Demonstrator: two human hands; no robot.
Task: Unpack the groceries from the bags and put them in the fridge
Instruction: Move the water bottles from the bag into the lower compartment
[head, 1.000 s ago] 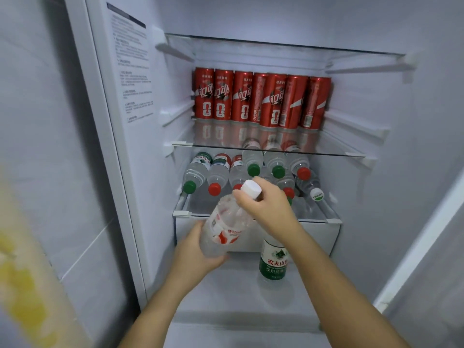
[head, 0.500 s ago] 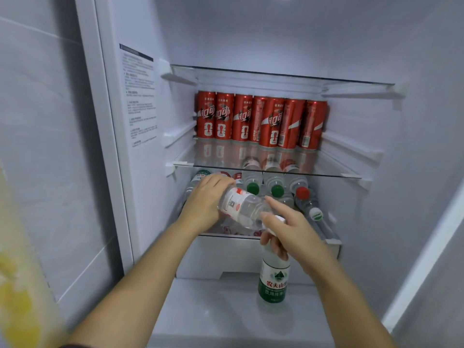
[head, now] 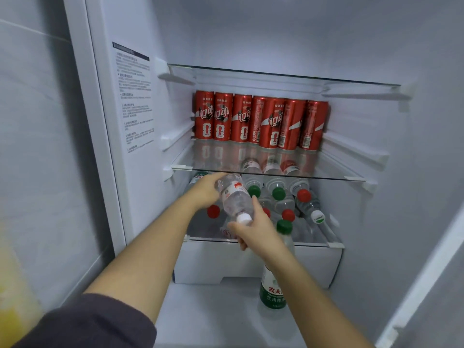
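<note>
Water bottle [head: 234, 197], held cap-up below the shelf a second ago, now lies tilted base-first into the lower shelf [head: 313, 243]. Right hand [head: 253, 229] grips its cap end; left hand [head: 206, 190] grips its base, over the lying bottles [head: 278, 194]. Placing looks nearly done; cans [head: 261, 121] stand on the shelf above.

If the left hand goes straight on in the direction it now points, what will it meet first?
Probably the lying water bottles stacked under the glass shelf. The left hand, holding the white-capped bottle, is nearly against them. Depth is unclear.
</note>
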